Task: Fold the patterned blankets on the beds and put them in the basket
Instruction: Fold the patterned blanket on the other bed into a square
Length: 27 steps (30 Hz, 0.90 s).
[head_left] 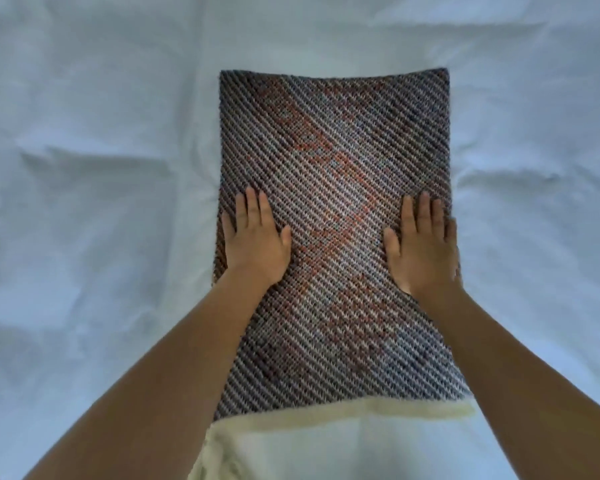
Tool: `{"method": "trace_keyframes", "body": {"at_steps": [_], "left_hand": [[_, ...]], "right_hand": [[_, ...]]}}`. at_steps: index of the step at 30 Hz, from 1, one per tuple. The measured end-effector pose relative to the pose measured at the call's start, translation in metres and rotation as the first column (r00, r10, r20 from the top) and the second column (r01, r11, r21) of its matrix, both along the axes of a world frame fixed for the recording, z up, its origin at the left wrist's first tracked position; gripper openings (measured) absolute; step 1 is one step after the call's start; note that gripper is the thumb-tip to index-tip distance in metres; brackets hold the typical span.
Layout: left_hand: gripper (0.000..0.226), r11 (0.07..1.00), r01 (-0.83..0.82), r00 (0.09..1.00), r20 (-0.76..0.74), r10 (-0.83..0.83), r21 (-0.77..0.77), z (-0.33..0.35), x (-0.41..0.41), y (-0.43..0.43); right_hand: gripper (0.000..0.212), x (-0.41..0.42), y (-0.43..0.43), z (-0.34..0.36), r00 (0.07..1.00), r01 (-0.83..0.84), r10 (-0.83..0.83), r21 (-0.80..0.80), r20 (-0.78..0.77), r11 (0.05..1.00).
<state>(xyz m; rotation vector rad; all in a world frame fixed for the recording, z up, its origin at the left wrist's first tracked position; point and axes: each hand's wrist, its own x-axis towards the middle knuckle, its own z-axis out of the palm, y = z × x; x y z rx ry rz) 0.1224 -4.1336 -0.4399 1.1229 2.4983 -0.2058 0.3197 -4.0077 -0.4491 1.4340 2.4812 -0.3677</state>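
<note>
A patterned blanket (333, 161) with grey, blue and orange diagonal weave lies folded into a tall rectangle on the white bed sheet (90, 202). Its cream fleece underside (291, 441) shows at the near end. My left hand (255, 239) rests flat on the blanket close to its left edge, fingers spread. Pressed palm-down near the right edge is my right hand (421, 244). Neither hand holds anything. No basket is in view.
The wrinkled white sheet fills the whole view around the blanket, on the left, right and far side. Both my forearms reach in from the bottom corners.
</note>
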Motion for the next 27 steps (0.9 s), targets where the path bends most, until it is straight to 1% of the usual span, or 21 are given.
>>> {"method": "trace_keyframes", "body": {"at_steps": [1, 3, 4, 5, 7, 9, 11, 12, 14, 15, 17, 19, 21, 24, 27], "left_hand": [[0.067, 0.998, 0.031, 0.999, -0.033, -0.029, 0.057, 0.004, 0.014, -0.008], [0.066, 0.981, 0.085, 0.996, -0.056, -0.077, 0.177, 0.005, 0.052, -0.036], [0.065, 0.976, 0.093, 0.995, -0.041, -0.087, 0.198, 0.002, 0.070, -0.055], [0.065, 0.980, 0.081, 0.997, -0.022, -0.079, 0.182, -0.001, 0.086, -0.077], [0.070, 0.994, 0.003, 1.000, 0.006, -0.004, 0.110, -0.008, 0.104, -0.119], [0.074, 0.995, -0.084, 0.996, 0.030, 0.083, 0.057, -0.014, 0.105, -0.148], [0.079, 0.994, -0.108, 0.993, 0.045, 0.106, 0.029, -0.018, 0.101, -0.158], [0.080, 0.994, -0.105, 0.993, 0.051, 0.104, 0.021, -0.019, 0.100, -0.157], [0.083, 0.994, -0.113, 0.992, 0.058, 0.112, 0.004, -0.017, 0.098, -0.150], [0.083, 0.991, -0.136, 0.989, 0.060, 0.135, 0.009, -0.014, 0.095, -0.145], [0.083, 0.980, -0.191, 0.980, 0.072, 0.186, 0.062, -0.008, 0.080, -0.129], [0.081, 0.972, -0.185, 0.981, 0.082, 0.174, 0.146, 0.000, 0.056, -0.101], [0.078, 0.974, -0.086, 0.996, 0.046, 0.078, 0.210, 0.007, 0.027, -0.061], [0.077, 0.969, 0.107, 0.994, -0.016, -0.107, 0.221, 0.012, -0.013, 0.007], [0.077, 0.960, 0.168, 0.986, -0.032, -0.165, 0.223, 0.014, -0.053, 0.071]], "right_hand": [[0.063, -0.004, -0.016, 0.007, 0.998, -0.028, 0.029, 0.009, -0.056, 1.000], [0.063, -0.005, -0.065, 0.016, 0.976, -0.164, 0.165, 0.017, -0.141, 0.986], [0.063, 0.000, -0.093, 0.016, 0.964, -0.218, 0.217, 0.013, -0.156, 0.976], [0.063, 0.010, -0.117, 0.013, 0.958, -0.243, 0.241, 0.005, -0.153, 0.970], [0.062, 0.037, -0.143, 0.002, 0.978, -0.201, 0.197, -0.045, -0.071, 0.979], [0.065, 0.062, -0.145, -0.008, 0.997, -0.078, 0.078, -0.062, -0.008, 0.995], [0.067, 0.072, -0.141, -0.011, 1.000, -0.010, 0.010, -0.044, 0.017, 0.999], [0.067, 0.071, -0.139, -0.010, 0.999, 0.004, -0.002, -0.061, 0.033, 0.998], [0.066, 0.063, -0.137, -0.004, 0.999, 0.036, -0.032, -0.099, 0.037, 0.994], [0.063, 0.058, -0.132, 0.002, 0.999, 0.041, -0.040, -0.099, 0.015, 0.994], [0.055, 0.048, -0.111, 0.015, 0.995, 0.007, -0.012, -0.048, -0.094, 0.999], [0.046, 0.038, -0.081, 0.024, 0.972, -0.078, 0.088, 0.055, -0.217, 0.995], [0.048, 0.019, -0.046, 0.030, 0.944, -0.192, 0.204, 0.071, -0.259, 0.979], [0.059, -0.016, 0.006, 0.031, 0.912, -0.318, 0.320, 0.053, -0.256, 0.947], [0.063, -0.056, 0.058, 0.026, 0.890, -0.388, 0.393, 0.072, -0.230, 0.919]]}}
